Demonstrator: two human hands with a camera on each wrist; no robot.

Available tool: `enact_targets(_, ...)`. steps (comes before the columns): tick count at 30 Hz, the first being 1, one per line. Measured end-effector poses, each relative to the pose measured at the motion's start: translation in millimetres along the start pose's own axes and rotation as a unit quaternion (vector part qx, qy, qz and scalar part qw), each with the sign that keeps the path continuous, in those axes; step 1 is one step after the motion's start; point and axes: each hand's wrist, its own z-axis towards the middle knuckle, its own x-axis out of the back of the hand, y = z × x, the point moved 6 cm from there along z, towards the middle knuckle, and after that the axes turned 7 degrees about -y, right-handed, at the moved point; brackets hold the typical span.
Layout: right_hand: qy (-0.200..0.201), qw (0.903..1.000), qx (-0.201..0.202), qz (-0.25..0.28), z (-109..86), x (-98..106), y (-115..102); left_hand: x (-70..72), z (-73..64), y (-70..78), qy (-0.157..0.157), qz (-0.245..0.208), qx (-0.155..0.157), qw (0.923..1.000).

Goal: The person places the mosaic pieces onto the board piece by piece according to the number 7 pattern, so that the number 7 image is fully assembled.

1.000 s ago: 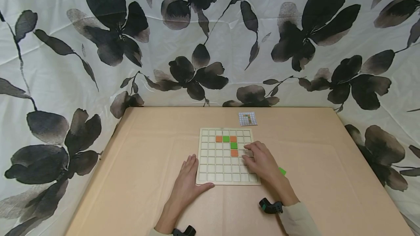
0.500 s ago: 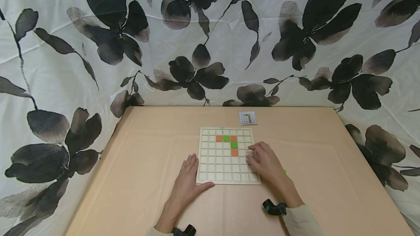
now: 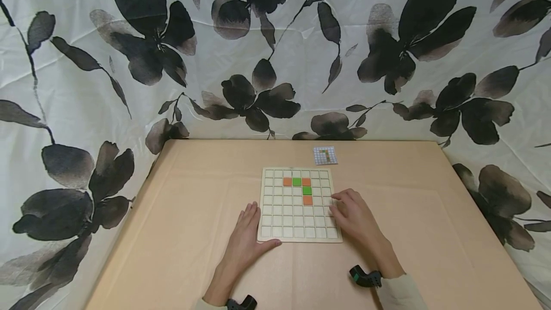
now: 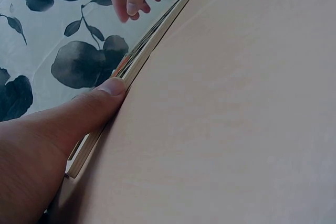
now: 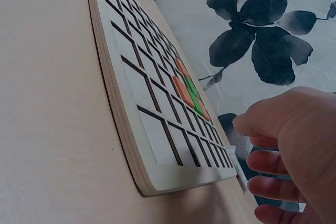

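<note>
The fingers of the right hand are loosely bent and grip nothing, hanging just beside the right edge of the square, pale wooden grid board. The left hand has its fingers straight along the left edge, its thumb touching the near edge. The board lies flat on the light-brown tabletop; three flat square orange tiles and two green ones alternate in an angular line upon it. Beyond lies a small grid-printed card.
</note>
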Motion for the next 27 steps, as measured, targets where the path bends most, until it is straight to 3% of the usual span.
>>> enact_targets(13,0.000,0.9998,-0.020,0.003,-11.9,5.3,10.9,-0.2,-0.4,0.6,0.000,0.006,-0.001,1.0000)
enact_targets(27,0.029,0.9995,0.003,-0.013,-21.5,12.4,15.1,1.1,-0.5,0.3,0.000,0.005,0.000,1.0000)
